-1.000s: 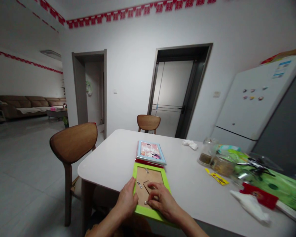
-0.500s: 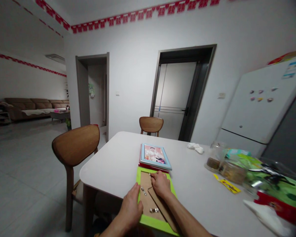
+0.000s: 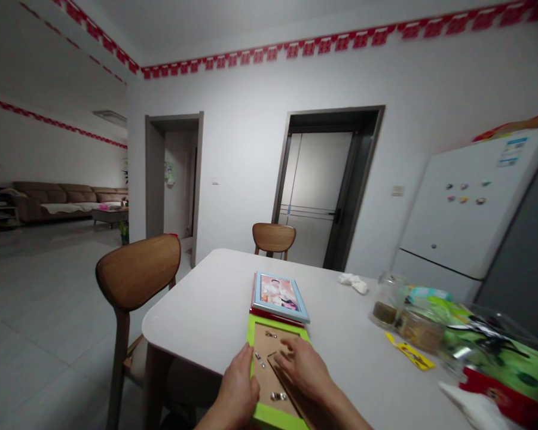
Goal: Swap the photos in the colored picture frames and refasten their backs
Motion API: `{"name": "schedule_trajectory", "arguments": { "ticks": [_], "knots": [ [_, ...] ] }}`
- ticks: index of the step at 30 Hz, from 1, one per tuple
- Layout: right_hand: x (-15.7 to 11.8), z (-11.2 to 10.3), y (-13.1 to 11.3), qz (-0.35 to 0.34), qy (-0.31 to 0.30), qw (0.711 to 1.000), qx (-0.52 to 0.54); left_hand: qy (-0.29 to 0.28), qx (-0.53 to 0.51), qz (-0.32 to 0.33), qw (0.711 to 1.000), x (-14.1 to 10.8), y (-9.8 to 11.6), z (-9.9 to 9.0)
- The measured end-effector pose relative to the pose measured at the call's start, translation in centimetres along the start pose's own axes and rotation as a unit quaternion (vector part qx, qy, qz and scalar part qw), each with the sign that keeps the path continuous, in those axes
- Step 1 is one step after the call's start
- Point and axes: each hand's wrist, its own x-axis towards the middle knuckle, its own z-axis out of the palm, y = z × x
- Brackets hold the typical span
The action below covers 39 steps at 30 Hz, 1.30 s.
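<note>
A green frame lies back side up at the table's near edge, with a brown backing board inside it. Metal clips show at the board's top, left side and bottom. My left hand grips the frame's left edge, fingers along the rim. Over the right part of the board is my right hand, fingers bent and apart, holding nothing visible. A brown stand flap runs beneath that hand. Just beyond the green frame, a light blue framed photo rests on a dark red frame.
On the white table, glass jars, a yellow packet, a red packet and plastic bags stand or lie at the right. Crumpled white tissue lies near the far edge. Wooden chairs stand left and beyond.
My right hand has left the top clip and moved right and nearer, its fingers spreading. That clip now lies in plain sight. My left hand keeps its place on the frame. The view has tilted slightly upward.
</note>
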Motion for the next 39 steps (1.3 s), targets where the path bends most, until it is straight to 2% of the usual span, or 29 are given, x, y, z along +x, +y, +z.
{"name": "schedule_trajectory", "arguments": {
  "ticks": [3,5,9,13,15,18,20,22,24,28,30,36,39],
  "knots": [
    [-1.9,-0.4,0.4,-0.010,-0.039,0.999,0.001,0.007,-0.013,-0.002,1.000,0.1,0.1,0.1],
    [-2.4,-0.3,0.2,-0.018,-0.033,0.999,0.000,0.011,-0.016,-0.007,1.000,0.0,0.2,0.2],
    [-2.0,-0.5,-0.3,-0.002,-0.003,1.000,0.027,0.012,-0.012,-0.017,1.000,0.0,0.3,0.0],
    [-1.5,-2.0,-0.8,-0.010,-0.004,0.999,0.038,0.018,-0.047,-0.027,0.998,0.2,0.7,-0.4],
    [-1.4,-2.9,-1.6,-0.014,0.010,0.999,0.041,0.027,-0.119,-0.040,0.992,0.5,1.2,-0.7],
    [-1.6,-4.0,-3.4,-0.029,0.042,0.996,0.078,0.045,-0.278,-0.058,0.958,1.4,1.8,-1.2],
    [-1.6,-4.4,-4.3,-0.045,0.052,0.990,0.120,0.051,-0.334,-0.067,0.939,1.9,1.7,-2.0],
    [-1.7,-4.5,-4.0,-0.048,0.053,0.986,0.154,0.055,-0.344,-0.078,0.934,2.2,0.8,-3.1],
    [-1.8,-4.2,-2.3,-0.018,0.054,0.987,0.148,0.062,-0.349,-0.091,0.931,2.3,-0.8,-4.7],
    [-2.3,-2.7,2.8,0.098,0.038,0.994,0.035,0.067,-0.331,-0.136,0.931,2.0,-4.9,-7.8],
    [-2.7,-2.0,4.5,0.121,0.009,0.993,0.011,0.069,-0.308,-0.157,0.936,1.9,-6.6,-8.7],
    [-2.4,-1.8,5.0,0.148,-0.023,0.988,-0.019,0.124,-0.174,-0.198,0.957,2.7,-9.4,-9.7],
    [-2.3,-2.5,5.2,0.176,-0.007,0.984,0.034,0.157,-0.104,-0.193,0.963,2.5,-9.7,-10.4]
  ]
}}
